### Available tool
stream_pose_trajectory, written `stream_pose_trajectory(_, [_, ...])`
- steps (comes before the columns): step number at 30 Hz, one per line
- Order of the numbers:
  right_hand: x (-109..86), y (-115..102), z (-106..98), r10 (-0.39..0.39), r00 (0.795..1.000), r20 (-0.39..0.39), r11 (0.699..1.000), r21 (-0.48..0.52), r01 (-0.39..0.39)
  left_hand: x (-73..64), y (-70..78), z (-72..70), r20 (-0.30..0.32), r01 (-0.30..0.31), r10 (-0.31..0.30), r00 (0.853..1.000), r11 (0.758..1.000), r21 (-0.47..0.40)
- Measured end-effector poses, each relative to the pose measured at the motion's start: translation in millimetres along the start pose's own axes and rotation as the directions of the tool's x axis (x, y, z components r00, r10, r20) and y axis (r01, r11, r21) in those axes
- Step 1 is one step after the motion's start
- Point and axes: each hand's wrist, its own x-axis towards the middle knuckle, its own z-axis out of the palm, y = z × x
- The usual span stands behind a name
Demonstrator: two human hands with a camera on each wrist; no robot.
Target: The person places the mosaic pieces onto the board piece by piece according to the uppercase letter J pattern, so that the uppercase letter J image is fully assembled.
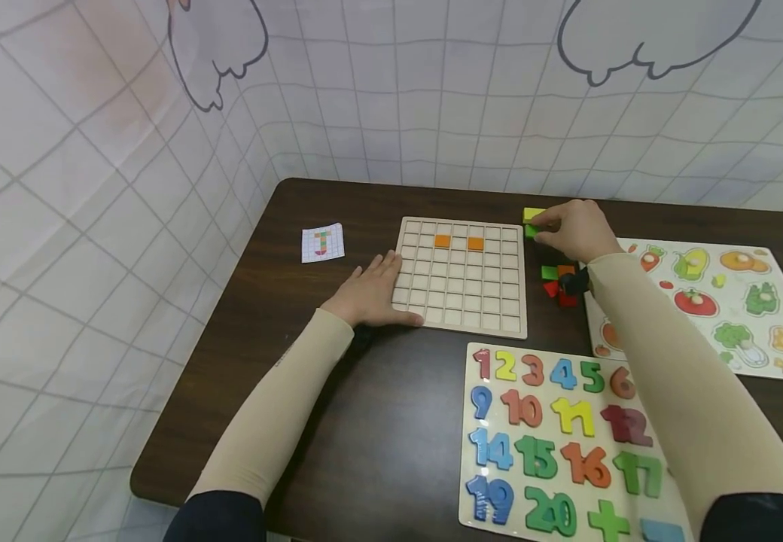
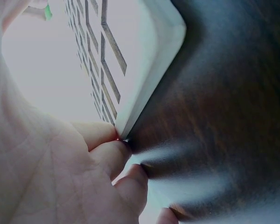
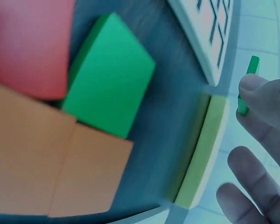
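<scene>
A wooden grid board (image 1: 459,301) lies mid-table with two orange tiles (image 1: 442,241) in its second row. My left hand (image 1: 373,290) lies flat on the table against the board's left edge (image 2: 149,70), and its fingers (image 2: 107,154) touch the board's corner. My right hand (image 1: 543,228) is just past the board's far right corner and pinches a thin green tile (image 1: 530,231) (image 3: 246,84) on edge. A yellow-green tile (image 1: 532,214) (image 3: 203,154) lies on the table right beside it.
A small pile of green (image 3: 109,93), red (image 3: 28,42) and orange (image 3: 56,158) tiles sits right of the board. A pattern card (image 1: 322,242) lies left of it. Near me is a number puzzle (image 1: 500,482), and at right a vegetable puzzle (image 1: 737,331).
</scene>
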Motion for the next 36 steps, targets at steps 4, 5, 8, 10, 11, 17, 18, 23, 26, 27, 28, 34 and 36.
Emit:
stream_pose_trajectory(4, [1.1, -6, -1, -0.018, 1.000, 0.008, 0.999, 0.029, 0.018, 0.1, 0.4, -0.4, -0.001, 0.002, -0.002, 1.000, 1.000, 0.001])
stream_pose_trajectory(5, [1.7, -7, 0, -0.025, 1.000, 0.009, 0.999, 0.030, 0.025, 0.2, 0.6, -0.4, -0.002, 0.002, -0.002, 1.000, 1.000, 0.002])
stream_pose_trajectory(8, [4.0, -14, 2, -0.043, 0.999, 0.014, 0.998, 0.036, 0.043, 0.0, 1.0, -1.3, 0.001, 0.003, -0.003, 1.000, 1.000, 0.005])
stream_pose_trajectory(10, [6.0, -19, 5, -0.050, 0.999, 0.019, 0.998, 0.030, 0.049, -0.2, 1.3, -2.1, 0.005, 0.001, -0.001, 1.000, 1.000, 0.003])
stream_pose_trajectory(11, [7.0, -23, 6, -0.049, 0.998, 0.027, 0.998, 0.031, 0.048, -0.2, 1.5, -2.5, 0.007, 0.000, 0.000, 1.000, 1.000, 0.003])
stream_pose_trajectory(17, [17.1, -43, 20, -0.057, 0.995, 0.081, 0.998, 0.037, 0.054, -0.2, 1.5, -3.6, 0.017, 0.001, -0.001, 1.000, 1.000, -0.004])
stream_pose_trajectory(18, [19.1, -47, 22, -0.065, 0.994, 0.089, 0.997, 0.037, 0.062, -0.4, 1.3, -3.6, 0.017, 0.001, -0.001, 1.000, 1.000, -0.006])
stream_pose_trajectory(23, [29.2, -64, 37, -0.121, 0.986, 0.112, 0.993, 0.021, 0.119, -1.0, 0.2, -3.4, 0.014, 0.003, -0.003, 1.000, 1.000, -0.003])
stream_pose_trajectory(26, [33.8, -71, 44, -0.143, 0.983, 0.119, 0.990, 0.009, 0.143, -0.6, 0.5, -3.4, 0.011, 0.005, -0.005, 1.000, 1.000, -0.002])
stream_pose_trajectory(27, [35.0, -73, 46, -0.147, 0.981, 0.125, 0.989, 0.005, 0.148, -0.4, 0.6, -3.5, 0.011, 0.006, -0.006, 1.000, 1.000, -0.002])
stream_pose_trajectory(28, [35.7, -75, 48, -0.154, 0.980, 0.129, 0.988, -0.001, 0.155, 0.0, 0.5, -3.4, 0.010, 0.008, -0.008, 1.000, 1.000, -0.002])
stream_pose_trajectory(34, [37.2, -84, 55, -0.162, 0.978, 0.134, 0.984, -0.049, 0.170, 0.1, 0.4, -3.4, 0.021, 0.016, -0.016, 1.000, 1.000, -0.003])
stream_pose_trajectory(36, [37.7, -87, 57, -0.166, 0.978, 0.130, 0.982, -0.066, 0.176, -0.1, 0.2, -3.7, 0.024, 0.018, -0.018, 1.000, 1.000, -0.004])
